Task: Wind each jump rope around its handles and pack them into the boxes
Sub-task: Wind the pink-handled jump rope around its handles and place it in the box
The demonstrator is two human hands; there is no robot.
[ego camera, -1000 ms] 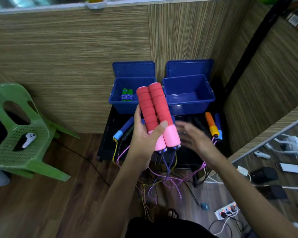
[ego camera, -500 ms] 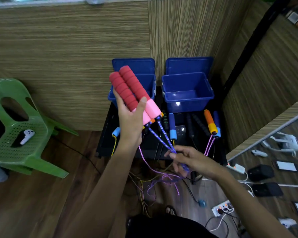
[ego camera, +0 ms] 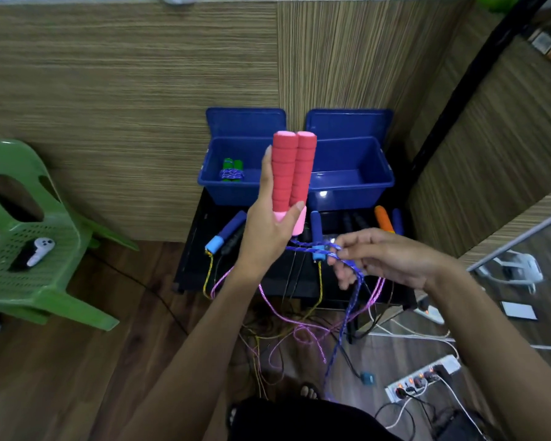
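One wound green rope (ego camera: pixel 232 174) lies in the left box (ego camera: pixel 215 186), while the left hand (ego camera: pixel 268 230) grips the red handles (ego camera: pixel 290 173) upright, the right hand (ego camera: pixel 379 259) pinches their cord (ego camera: pixel 303 248), and several ropes wait on the desk (ego camera: pixel 191 249).

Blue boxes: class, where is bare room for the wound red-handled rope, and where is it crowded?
Free: the right box, apparently bare, and the left box floor beside the green-handled rope. Crowded: the black table, strewn with handles and cords.
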